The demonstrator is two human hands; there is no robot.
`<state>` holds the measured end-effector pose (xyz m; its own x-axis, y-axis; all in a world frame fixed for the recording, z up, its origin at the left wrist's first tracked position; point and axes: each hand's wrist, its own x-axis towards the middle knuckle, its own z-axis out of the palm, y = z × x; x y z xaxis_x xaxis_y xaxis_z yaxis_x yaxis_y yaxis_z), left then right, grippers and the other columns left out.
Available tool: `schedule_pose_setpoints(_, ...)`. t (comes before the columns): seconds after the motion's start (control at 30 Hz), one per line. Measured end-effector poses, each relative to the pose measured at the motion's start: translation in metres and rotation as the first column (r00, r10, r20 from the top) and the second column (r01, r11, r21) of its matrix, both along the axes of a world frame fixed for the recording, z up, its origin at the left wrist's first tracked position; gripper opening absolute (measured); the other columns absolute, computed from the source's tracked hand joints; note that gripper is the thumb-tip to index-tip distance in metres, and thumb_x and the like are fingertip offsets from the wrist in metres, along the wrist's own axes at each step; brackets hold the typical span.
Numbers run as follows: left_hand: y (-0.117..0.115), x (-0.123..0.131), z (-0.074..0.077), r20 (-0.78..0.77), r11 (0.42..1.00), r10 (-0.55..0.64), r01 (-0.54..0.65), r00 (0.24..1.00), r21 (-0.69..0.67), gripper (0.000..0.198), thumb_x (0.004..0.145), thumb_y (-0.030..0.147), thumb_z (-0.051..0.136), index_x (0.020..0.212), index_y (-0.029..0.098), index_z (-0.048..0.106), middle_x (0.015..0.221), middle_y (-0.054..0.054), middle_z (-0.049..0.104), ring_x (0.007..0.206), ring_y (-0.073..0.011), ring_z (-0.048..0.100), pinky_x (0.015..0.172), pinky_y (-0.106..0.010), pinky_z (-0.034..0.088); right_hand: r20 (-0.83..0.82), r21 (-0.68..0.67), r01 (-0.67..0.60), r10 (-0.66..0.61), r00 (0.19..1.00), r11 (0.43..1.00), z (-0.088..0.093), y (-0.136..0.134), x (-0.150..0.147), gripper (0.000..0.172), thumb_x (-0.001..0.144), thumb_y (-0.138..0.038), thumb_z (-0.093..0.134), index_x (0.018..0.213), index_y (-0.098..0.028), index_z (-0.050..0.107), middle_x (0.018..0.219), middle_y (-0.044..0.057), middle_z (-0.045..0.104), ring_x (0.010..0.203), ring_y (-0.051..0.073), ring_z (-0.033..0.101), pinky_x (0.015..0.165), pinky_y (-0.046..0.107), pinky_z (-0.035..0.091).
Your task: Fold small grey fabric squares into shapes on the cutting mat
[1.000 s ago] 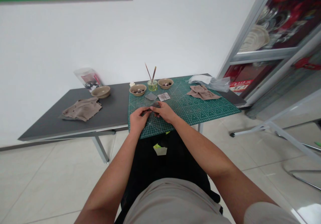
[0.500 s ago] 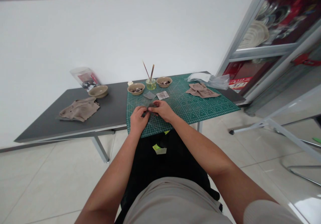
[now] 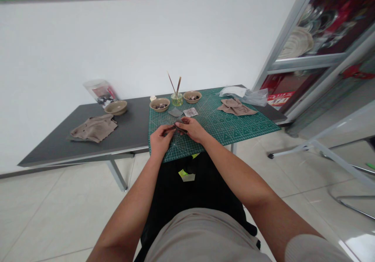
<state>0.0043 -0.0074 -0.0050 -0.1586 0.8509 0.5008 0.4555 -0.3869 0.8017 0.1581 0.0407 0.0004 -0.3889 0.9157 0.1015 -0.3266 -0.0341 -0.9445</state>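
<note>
Little has changed; my right hand [image 3: 192, 130] still has a dark piece [image 3: 178, 122] in its grip over the mat [image 3: 222, 127]; my left hand [image 3: 159, 139] meets it, its hold unclear; the handling seems unfinished.

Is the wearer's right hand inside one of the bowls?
No, the right hand is beside the left hand over the green mat, short of the bowls.
</note>
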Motion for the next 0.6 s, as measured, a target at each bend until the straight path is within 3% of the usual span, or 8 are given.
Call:
schedule_pose_setpoints(0.1, 0.0015, -0.0024, 0.0034, -0.061, 0.998, 0.024, -0.02, 0.998, 0.06, 0.014, 0.076, 0.033, 0.07, 0.082, 0.021, 0.07, 0.086, -0.003, 0.069, 0.079, -0.0151, 0.064, 0.075, -0.028, 0.052, -0.004, -0.023, -0.055, 0.055, 0.998, 0.998, 0.0006, 0.0011, 0.0008, 0.04, 0.06, -0.046, 0.082, 0.078, -0.016, 0.062, 0.07, -0.001, 0.065, 0.059, 0.011, 0.058, 0.054, 0.022, 0.045)
schedule_pose_setpoints(0.27, 0.0039, -0.0028, 0.0027, -0.081, 1.0, -0.008, 0.009, 0.997, 0.015, 0.016, 0.075, 0.032, 0.068, 0.086, 0.02, 0.071, 0.084, -0.002, 0.068, 0.071, -0.013, 0.062, 0.069, -0.026, 0.052, -0.023, -0.069, -0.034, 0.033, 0.999, 0.997, 0.0007, 0.0004, 0.0007, 0.039, 0.057, -0.042, 0.084, 0.078, -0.014, 0.067, 0.07, 0.0, 0.067, 0.059, 0.01, 0.059, 0.062, 0.025, 0.048)
schedule_pose_setpoints(0.43, 0.0051, -0.0019, -0.0032, 0.055, 0.999, -0.01, 0.013, 0.998, -0.052, 0.017, 0.074, 0.033, 0.068, 0.084, 0.019, 0.069, 0.077, -0.001, 0.069, 0.067, -0.0135, 0.063, 0.067, -0.026, 0.051, -0.043, -0.073, 0.016, -0.019, 0.999, 0.997, 0.003, -0.0022, 0.0001, 0.035, 0.053, -0.035, 0.085, 0.074, -0.015, 0.066, 0.068, -0.001, 0.067, 0.059, 0.011, 0.059, 0.062, 0.025, 0.048)
schedule_pose_setpoints(0.6, 0.004, -0.0021, -0.0016, 0.056, 0.996, 0.005, 0.0, 0.998, -0.093, 0.016, 0.073, 0.032, 0.069, 0.082, 0.019, 0.069, 0.071, 0.0, 0.069, 0.062, -0.0126, 0.061, 0.063, -0.025, 0.049, -0.026, -0.059, 0.019, -0.021, 0.999, 0.998, 0.0056, -0.0046, -0.0004, 0.035, 0.054, -0.036, 0.084, 0.074, -0.015, 0.065, 0.068, -0.001, 0.066, 0.059, 0.011, 0.059, 0.061, 0.024, 0.046)
